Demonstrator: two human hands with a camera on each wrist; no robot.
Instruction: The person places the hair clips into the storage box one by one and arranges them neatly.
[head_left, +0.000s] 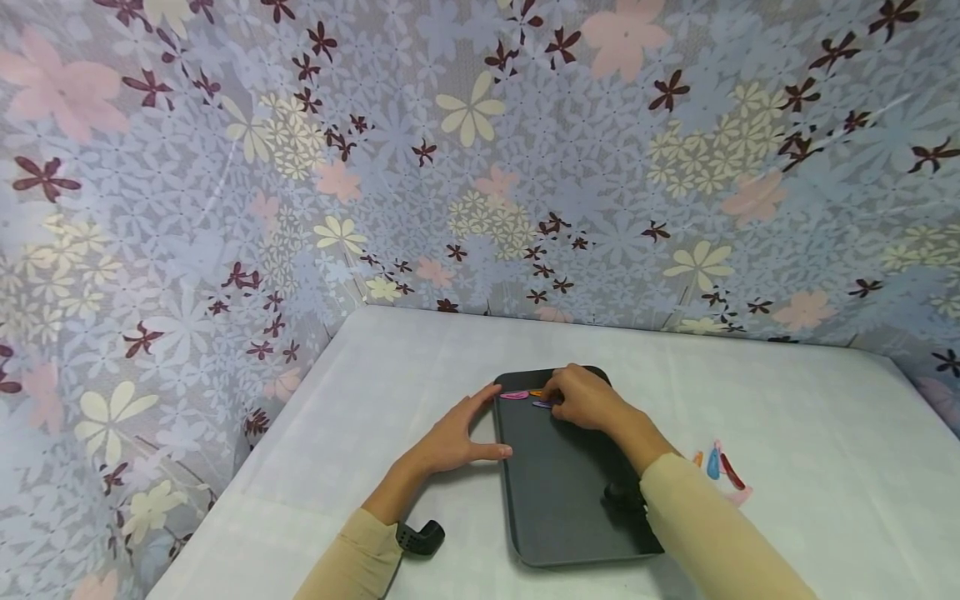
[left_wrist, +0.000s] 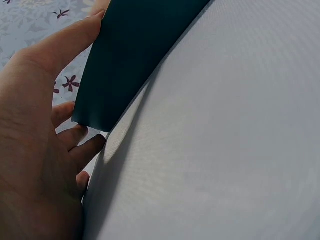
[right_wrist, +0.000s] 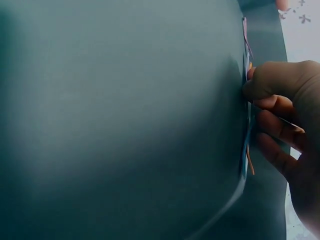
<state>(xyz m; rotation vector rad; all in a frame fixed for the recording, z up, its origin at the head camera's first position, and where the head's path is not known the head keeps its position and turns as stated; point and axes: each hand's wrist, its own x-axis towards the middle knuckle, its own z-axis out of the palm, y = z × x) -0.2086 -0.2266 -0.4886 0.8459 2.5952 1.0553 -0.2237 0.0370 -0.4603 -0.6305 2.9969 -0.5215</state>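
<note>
A dark grey tray (head_left: 562,508) lies lengthwise on the table. Along its far end are a pink hair clip (head_left: 514,395), an orange hair clip (head_left: 536,392) and a purple hair clip (head_left: 542,404). My right hand (head_left: 588,400) reaches into that end and pinches the purple clip, its fingertips down at the tray floor. More clips, including a blue one (right_wrist: 245,160), show below the fingers in the right wrist view. With thumb and fingers spread, my left hand (head_left: 450,437) touches the tray's left side; its thumb meets the rim in the left wrist view.
Right of the tray, partly behind the right sleeve, lie a blue clip (head_left: 713,462), a dark red clip (head_left: 731,472), an orange clip (head_left: 698,459) and something pink (head_left: 742,497). A white cloth covers the table (head_left: 300,500). Floral curtains (head_left: 420,167) stand behind and left.
</note>
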